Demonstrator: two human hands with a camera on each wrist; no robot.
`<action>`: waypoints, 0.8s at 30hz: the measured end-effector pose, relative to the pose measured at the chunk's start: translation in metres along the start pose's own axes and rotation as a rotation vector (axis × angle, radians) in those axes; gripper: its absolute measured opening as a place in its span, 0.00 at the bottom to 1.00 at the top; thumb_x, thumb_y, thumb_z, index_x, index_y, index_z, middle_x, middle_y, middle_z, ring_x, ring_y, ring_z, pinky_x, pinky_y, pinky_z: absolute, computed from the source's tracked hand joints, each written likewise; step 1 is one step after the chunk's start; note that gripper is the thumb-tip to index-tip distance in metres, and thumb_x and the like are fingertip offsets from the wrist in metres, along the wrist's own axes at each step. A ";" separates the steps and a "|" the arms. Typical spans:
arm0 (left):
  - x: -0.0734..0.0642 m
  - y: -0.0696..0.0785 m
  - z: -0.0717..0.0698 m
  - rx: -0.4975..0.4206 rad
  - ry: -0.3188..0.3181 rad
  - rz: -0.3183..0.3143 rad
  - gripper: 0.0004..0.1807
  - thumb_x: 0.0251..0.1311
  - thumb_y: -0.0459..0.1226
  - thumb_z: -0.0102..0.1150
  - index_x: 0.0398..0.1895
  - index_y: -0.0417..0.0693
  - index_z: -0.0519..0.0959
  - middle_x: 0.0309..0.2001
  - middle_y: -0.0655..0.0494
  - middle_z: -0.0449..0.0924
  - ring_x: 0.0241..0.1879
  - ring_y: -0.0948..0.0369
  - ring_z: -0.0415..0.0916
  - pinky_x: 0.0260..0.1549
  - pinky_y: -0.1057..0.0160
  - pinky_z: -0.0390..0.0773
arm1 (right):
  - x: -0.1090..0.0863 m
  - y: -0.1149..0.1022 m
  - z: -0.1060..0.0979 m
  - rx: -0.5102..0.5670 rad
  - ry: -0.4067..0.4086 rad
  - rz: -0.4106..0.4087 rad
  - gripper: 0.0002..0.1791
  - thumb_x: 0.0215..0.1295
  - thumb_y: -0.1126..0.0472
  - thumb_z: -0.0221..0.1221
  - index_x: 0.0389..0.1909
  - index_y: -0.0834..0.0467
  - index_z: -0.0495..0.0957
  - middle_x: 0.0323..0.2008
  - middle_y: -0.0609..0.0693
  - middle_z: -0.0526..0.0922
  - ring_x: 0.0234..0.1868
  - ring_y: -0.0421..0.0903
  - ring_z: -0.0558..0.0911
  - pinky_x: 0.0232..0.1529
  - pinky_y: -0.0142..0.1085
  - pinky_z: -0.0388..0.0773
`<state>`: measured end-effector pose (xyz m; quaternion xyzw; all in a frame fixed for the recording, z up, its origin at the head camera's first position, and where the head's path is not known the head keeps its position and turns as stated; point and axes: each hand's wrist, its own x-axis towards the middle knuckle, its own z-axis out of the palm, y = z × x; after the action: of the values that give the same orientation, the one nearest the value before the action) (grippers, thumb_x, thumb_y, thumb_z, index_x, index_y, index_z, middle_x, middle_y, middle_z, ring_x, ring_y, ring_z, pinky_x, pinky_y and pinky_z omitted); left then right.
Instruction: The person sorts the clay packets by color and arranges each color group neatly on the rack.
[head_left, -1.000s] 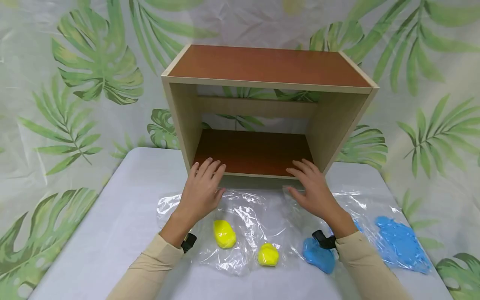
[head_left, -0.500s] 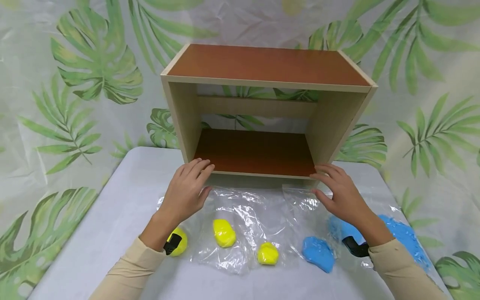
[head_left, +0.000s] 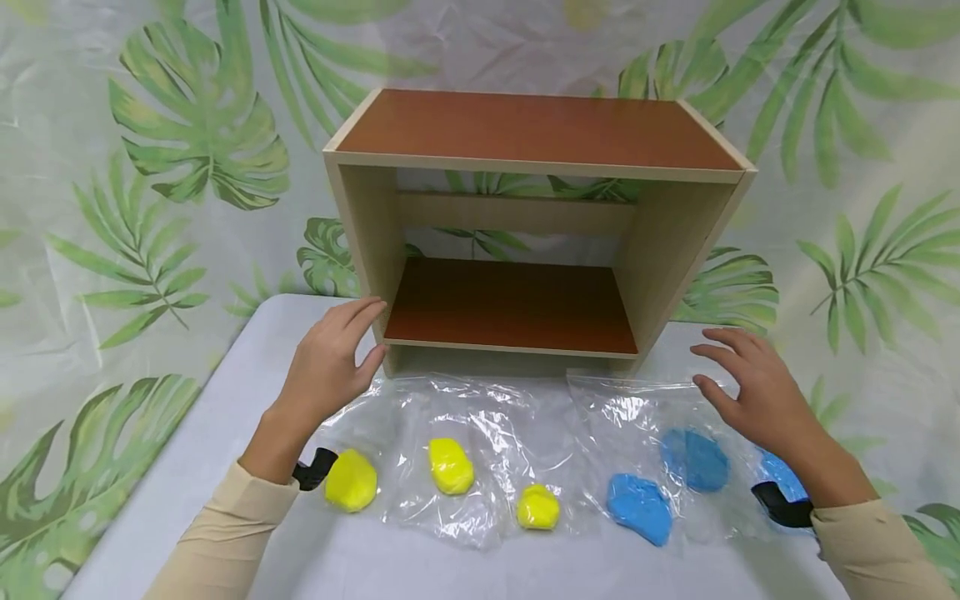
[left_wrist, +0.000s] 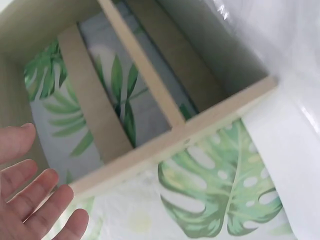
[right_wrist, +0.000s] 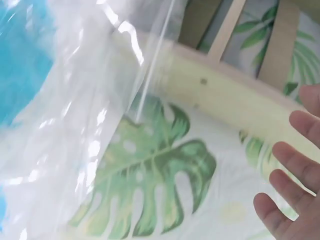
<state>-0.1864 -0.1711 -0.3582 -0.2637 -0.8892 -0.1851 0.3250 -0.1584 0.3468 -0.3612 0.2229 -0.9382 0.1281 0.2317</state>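
A small wooden shelf unit (head_left: 536,133) with reddish-brown boards and pale sides stands at the back of the table. My left hand (head_left: 324,358) is beside its lower left corner, fingers loosely extended and holding nothing. To the right of the unit, apart from it, my right hand (head_left: 753,387) hovers with relaxed, spread fingers. In the left wrist view the fingers (left_wrist: 37,195) overlap the unit's side edge. The right wrist view shows the other hand's fingers (right_wrist: 290,165) bare of any object.
Clear plastic bags (head_left: 495,417) lie across the table in front of the unit. Yellow lumps (head_left: 450,467) sit on the left and middle, blue lumps (head_left: 639,508) on the right. A leaf-patterned sheet (head_left: 202,108) hangs behind the white table (head_left: 225,467).
Both hands have moved apart, the left one leftward and the right one rightward, away from the front edge of the lower board. The shelf unit has stayed in place.
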 end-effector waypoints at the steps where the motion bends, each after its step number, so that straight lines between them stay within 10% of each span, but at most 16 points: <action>1: 0.002 -0.002 -0.003 -0.008 0.014 -0.010 0.29 0.52 0.32 0.71 0.60 0.37 0.76 0.59 0.42 0.79 0.58 0.45 0.76 0.57 0.46 0.78 | -0.004 0.003 -0.002 -0.003 0.000 0.006 0.27 0.47 0.68 0.70 0.52 0.61 0.79 0.60 0.66 0.75 0.62 0.66 0.68 0.59 0.68 0.66; 14: 0.031 -0.029 -0.012 -0.202 0.151 -0.238 0.23 0.56 0.29 0.65 0.56 0.33 0.76 0.52 0.38 0.80 0.48 0.43 0.80 0.45 0.44 0.81 | -0.045 0.035 -0.014 -0.006 0.028 0.048 0.22 0.55 0.68 0.67 0.52 0.63 0.79 0.59 0.69 0.75 0.60 0.69 0.68 0.71 0.64 0.58; 24: 0.067 -0.043 -0.007 -0.539 -0.099 -0.571 0.34 0.67 0.48 0.55 0.74 0.46 0.62 0.69 0.45 0.68 0.67 0.46 0.70 0.63 0.43 0.74 | -0.061 0.047 -0.021 -0.013 0.012 0.104 0.23 0.53 0.69 0.67 0.52 0.63 0.79 0.60 0.69 0.74 0.59 0.69 0.68 0.66 0.67 0.61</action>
<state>-0.2518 -0.1854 -0.3143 -0.0903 -0.8609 -0.4818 0.1364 -0.1246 0.4162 -0.3792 0.1716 -0.9479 0.1353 0.2318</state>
